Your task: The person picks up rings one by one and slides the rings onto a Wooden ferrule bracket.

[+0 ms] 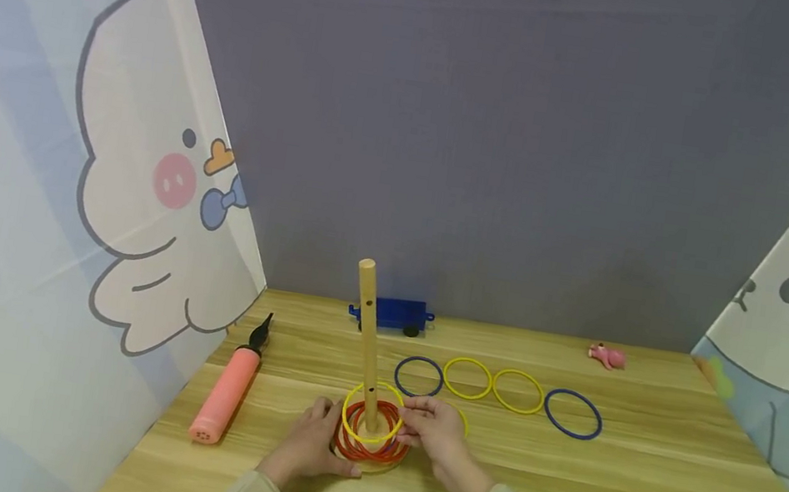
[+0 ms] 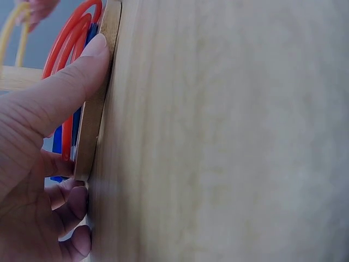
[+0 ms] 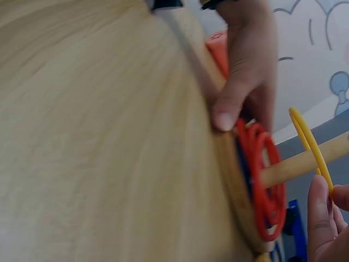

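Observation:
A wooden peg [image 1: 370, 327] stands upright on a round wooden base [image 1: 381, 469]. Several red rings [image 3: 267, 218] lie stacked loosely around its foot, with some blue showing beneath them in the left wrist view. My left hand [image 1: 314, 441] grips the near left edge of the base, the thumb [image 2: 90, 60] on one side and the other fingers round the far side. Between thumb and fingertips, my right hand [image 1: 439, 437] pinches a yellow ring [image 3: 312, 141]. That ring encircles the peg, tilted, above the red ones.
Behind the stand, a blue ring [image 1: 421, 358], two yellow rings [image 1: 471, 360] and another blue ring [image 1: 576, 392] lie in a row. One more yellow ring [image 1: 466, 424] is partly hidden by my right hand. A pink hand pump [image 1: 225, 395], blue toy cart [image 1: 400, 314] and small pink toy [image 1: 608, 357] surround them.

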Tool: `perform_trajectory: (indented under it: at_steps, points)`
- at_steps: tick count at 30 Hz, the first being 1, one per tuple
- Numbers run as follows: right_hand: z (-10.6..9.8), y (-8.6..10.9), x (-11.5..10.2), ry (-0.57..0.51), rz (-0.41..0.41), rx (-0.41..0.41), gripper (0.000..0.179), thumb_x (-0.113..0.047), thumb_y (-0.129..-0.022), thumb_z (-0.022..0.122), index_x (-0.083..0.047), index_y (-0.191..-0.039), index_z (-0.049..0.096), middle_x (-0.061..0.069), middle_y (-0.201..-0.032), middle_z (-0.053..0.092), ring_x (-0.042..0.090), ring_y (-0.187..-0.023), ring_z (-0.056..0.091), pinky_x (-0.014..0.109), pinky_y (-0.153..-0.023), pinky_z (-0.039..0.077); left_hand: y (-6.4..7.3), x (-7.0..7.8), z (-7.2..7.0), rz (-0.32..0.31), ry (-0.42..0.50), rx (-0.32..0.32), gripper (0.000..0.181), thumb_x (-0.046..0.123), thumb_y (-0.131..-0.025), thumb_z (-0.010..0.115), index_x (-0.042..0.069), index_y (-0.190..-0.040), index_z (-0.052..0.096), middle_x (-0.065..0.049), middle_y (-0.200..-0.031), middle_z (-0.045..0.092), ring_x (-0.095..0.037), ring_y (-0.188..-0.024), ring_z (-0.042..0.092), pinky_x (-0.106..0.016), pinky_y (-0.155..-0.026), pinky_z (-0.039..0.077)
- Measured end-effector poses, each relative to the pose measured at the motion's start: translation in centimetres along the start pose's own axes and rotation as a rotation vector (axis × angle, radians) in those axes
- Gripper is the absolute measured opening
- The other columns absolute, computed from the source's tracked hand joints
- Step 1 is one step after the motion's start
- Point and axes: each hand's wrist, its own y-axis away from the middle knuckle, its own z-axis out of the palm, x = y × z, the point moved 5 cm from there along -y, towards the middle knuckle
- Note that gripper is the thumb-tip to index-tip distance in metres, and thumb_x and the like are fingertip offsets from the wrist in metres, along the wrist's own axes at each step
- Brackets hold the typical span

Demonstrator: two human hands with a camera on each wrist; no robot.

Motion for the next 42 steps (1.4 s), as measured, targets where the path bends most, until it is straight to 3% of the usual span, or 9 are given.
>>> perform_trajectory:
  at_steps: [11,25,28,32,36,42]
  points:
    - [-0.3,-0.2,2.1,0.073,-0.021,-0.02,0.028,0.006,-0.089,0.063,0.021,-0.111,0.055,0.016,-0.085,0.065,0.014,-0.06,0.063,0.029,-0.059,0.056,0.0,0.1,-0.1,-0.009,-0.001,-0.016,0.115,0.059,-0.063,0.085,-0.007,-0.144,0.038,-0.018,-0.122,0.042,-0.034,-0.107,0.046,-0.054,-0.09,0.039]
    - [-3.0,-0.4,1.4,0.143,-0.065,0.048,0.025,0.006,-0.088,0.062,0.02,-0.108,0.057,0.012,-0.082,0.062,0.018,-0.064,0.063,0.03,-0.057,0.055,0.0,-0.1,0.1,-0.019,0.007,-0.015,0.116,0.059,-0.063,0.085,-0.007,-0.145,0.036,-0.019,-0.123,0.041,-0.034,-0.108,0.045,-0.053,-0.09,0.039]
    - [-4.2,-0.8,1.2,0.244,-0.092,0.118,0.02,0.006,-0.087,0.064,0.016,-0.104,0.061,0.01,-0.081,0.061,0.019,-0.062,0.063,0.032,-0.055,0.055,0.0,-0.1,0.0,-0.022,0.005,-0.018,0.117,0.06,-0.063,0.084,-0.007,-0.146,0.036,-0.019,-0.124,0.041,-0.034,-0.109,0.045,-0.053,-0.091,0.039]
    - [-6.0,-1.1,0.6,0.459,-0.145,0.204,0.016,0.006,-0.084,0.066,0.011,-0.099,0.066,0.009,-0.08,0.06,0.019,-0.054,0.062,0.034,-0.049,0.054,-0.1,0.0,-0.1,-0.03,0.001,-0.025,0.117,0.06,-0.063,0.084,-0.005,-0.146,0.035,-0.019,-0.124,0.041,-0.035,-0.109,0.045,-0.053,-0.091,0.039]
    - [-7.3,-1.3,0.1,0.646,-0.151,0.243,0.017,0.003,-0.083,0.067,0.007,-0.1,0.067,0.006,-0.08,0.06,0.015,-0.052,0.058,0.031,-0.046,0.051,-0.1,0.0,-0.1,-0.041,0.008,-0.035,0.117,0.06,-0.063,0.084,-0.005,-0.147,0.035,-0.02,-0.125,0.041,-0.035,-0.109,0.045,-0.053,-0.091,0.039]
    - [-8.3,-1.4,-0.7,0.923,-0.186,0.273,0.02,0.0,-0.077,0.071,0.004,-0.096,0.068,0.001,-0.075,0.058,0.011,-0.058,0.057,0.028,-0.057,0.049,0.0,0.0,0.0,-0.047,0.012,-0.042,0.117,0.06,-0.063,0.084,-0.004,-0.147,0.035,-0.021,-0.128,0.04,-0.037,-0.112,0.044,-0.055,-0.093,0.038]
